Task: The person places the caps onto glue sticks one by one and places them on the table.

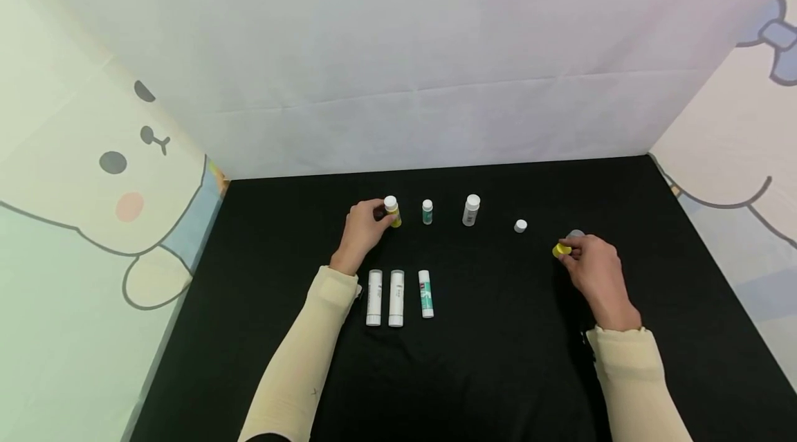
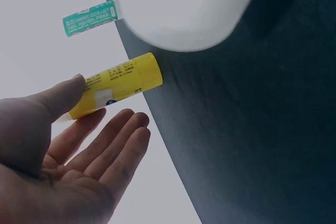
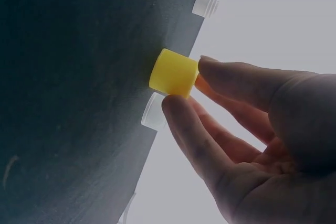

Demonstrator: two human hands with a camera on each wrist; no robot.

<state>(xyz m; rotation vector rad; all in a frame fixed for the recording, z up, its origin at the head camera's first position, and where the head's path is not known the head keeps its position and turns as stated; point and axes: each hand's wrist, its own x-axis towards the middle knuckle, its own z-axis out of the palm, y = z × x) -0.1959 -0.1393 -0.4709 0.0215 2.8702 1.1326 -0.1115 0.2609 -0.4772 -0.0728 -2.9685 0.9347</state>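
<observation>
My left hand (image 1: pixel 363 229) pinches a yellow glue stick (image 1: pixel 394 216) with a white top, upright near the back of the table. Its printed yellow barrel (image 2: pixel 123 85) shows in the left wrist view, with thumb and index finger at one end and the other fingers off it. On the right side, my right hand (image 1: pixel 594 269) pinches a yellow cap (image 3: pixel 173 72) between thumb and fingertip. A clear or whitish cap (image 3: pixel 153 112) is close beside the yellow one, partly hidden by the fingers. Farther left of that hand lies a small white cap (image 1: pixel 520 226).
A small green glue stick (image 1: pixel 427 214) and a larger white one (image 1: pixel 470 211) stand right of my left hand. Nearer me lie two white tubes (image 1: pixel 374 300) and a green-and-white glue stick (image 1: pixel 426 295). The black-covered table (image 1: pixel 486 366) meets a white cloth wall (image 1: pixel 436 117) behind.
</observation>
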